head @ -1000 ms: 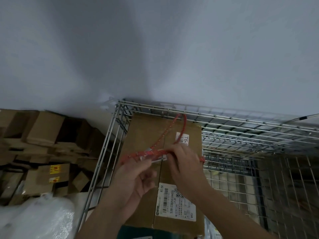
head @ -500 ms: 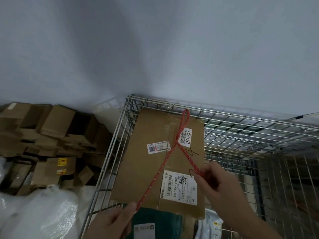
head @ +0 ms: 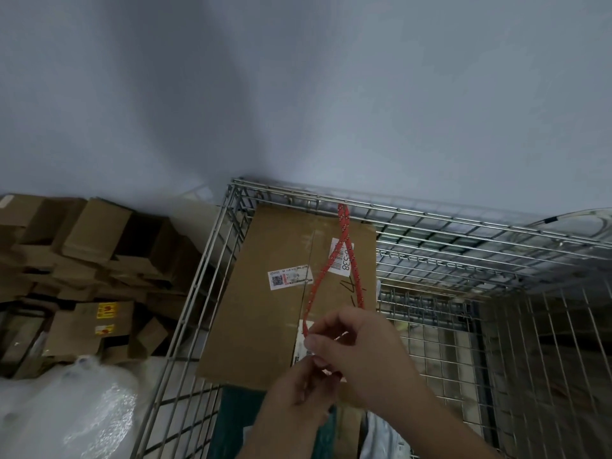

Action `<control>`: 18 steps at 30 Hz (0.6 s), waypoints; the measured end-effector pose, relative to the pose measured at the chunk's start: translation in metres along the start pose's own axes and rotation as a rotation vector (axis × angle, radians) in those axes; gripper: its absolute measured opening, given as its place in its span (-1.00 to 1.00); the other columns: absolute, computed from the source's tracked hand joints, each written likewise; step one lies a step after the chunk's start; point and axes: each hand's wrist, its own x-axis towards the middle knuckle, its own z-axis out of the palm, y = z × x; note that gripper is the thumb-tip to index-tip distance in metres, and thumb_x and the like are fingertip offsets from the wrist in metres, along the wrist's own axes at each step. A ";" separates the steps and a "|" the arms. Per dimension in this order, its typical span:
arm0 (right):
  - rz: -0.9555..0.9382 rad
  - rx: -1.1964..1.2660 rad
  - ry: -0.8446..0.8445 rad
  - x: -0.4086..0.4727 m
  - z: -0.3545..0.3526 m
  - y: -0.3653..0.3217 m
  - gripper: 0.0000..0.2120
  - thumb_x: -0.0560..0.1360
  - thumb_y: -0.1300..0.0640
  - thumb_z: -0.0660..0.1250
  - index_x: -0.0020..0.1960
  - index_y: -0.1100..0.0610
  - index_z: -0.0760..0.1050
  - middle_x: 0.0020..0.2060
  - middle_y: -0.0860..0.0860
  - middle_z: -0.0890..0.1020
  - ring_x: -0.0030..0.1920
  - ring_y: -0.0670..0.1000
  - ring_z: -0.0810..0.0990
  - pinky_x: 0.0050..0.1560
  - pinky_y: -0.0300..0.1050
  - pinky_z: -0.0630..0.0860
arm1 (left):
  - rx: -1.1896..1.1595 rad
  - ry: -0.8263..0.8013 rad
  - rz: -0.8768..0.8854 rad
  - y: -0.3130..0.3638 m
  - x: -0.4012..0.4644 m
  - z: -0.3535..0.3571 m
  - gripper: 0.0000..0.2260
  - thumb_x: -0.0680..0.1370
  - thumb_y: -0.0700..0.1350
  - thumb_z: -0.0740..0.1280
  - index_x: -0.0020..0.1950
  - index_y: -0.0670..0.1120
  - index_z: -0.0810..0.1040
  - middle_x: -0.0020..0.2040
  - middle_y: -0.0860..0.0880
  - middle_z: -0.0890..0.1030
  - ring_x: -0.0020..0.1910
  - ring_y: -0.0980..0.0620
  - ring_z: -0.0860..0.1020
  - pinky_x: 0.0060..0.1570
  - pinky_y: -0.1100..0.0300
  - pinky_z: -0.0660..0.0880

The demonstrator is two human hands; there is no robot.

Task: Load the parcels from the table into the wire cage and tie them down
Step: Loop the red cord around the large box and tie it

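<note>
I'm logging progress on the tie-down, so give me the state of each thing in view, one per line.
Red rope: looped over cage's far rail, both strands pulled toward hands.
Cardboard box: inside cage, closed, labelled.
Wire cage: open-topped.
Left hand: pinching rope.
Right hand: pinching rope.

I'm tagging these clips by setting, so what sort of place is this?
Probably a parcel depot or a warehouse sorting area. A wire cage holds a labelled cardboard parcel, flattened cartons are heaped against the wall, and both hands work a red rope looped over the cage rim.
</note>
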 end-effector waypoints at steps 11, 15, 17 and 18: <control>-0.007 -0.116 0.005 -0.017 0.007 0.026 -0.69 0.55 0.25 0.35 -0.02 -0.20 0.52 -0.15 -0.17 0.72 -0.18 -0.13 0.69 -0.12 -0.13 0.66 | -0.744 0.397 -0.198 -0.005 -0.001 0.038 -0.68 0.65 -0.02 0.27 -0.11 -0.21 0.65 -0.37 -0.16 0.66 -0.45 -0.05 0.63 -0.29 0.11 0.54; 0.136 0.076 0.225 -0.010 -0.005 0.036 -0.81 0.51 0.08 0.45 -0.02 -0.19 0.50 -0.11 -0.16 0.68 -0.13 -0.14 0.68 -0.13 -0.04 0.68 | -0.861 0.488 -0.299 -0.010 -0.002 0.038 -0.60 0.63 -0.03 0.30 -0.32 -0.24 0.43 -0.61 -0.13 0.40 -0.65 -0.02 0.45 -0.47 0.08 0.56; 0.244 0.113 0.053 -0.004 -0.007 0.039 -0.78 0.53 -0.02 0.43 0.14 -0.15 0.49 -0.08 -0.13 0.72 -0.10 -0.14 0.70 -0.09 -0.11 0.66 | -0.876 0.434 -0.345 -0.012 -0.003 0.039 -0.63 0.61 -0.02 0.32 -0.28 -0.24 0.47 -0.57 -0.18 0.50 -0.58 -0.09 0.55 -0.48 0.06 0.56; 0.276 0.146 0.002 -0.002 -0.006 0.040 -0.80 0.55 0.01 0.41 0.15 -0.09 0.51 -0.12 -0.09 0.74 -0.14 -0.15 0.71 -0.16 -0.21 0.63 | -0.865 0.406 -0.351 -0.013 -0.004 0.040 -0.67 0.61 -0.02 0.32 -0.24 -0.23 0.51 -0.52 -0.20 0.57 -0.48 -0.14 0.60 -0.40 0.04 0.56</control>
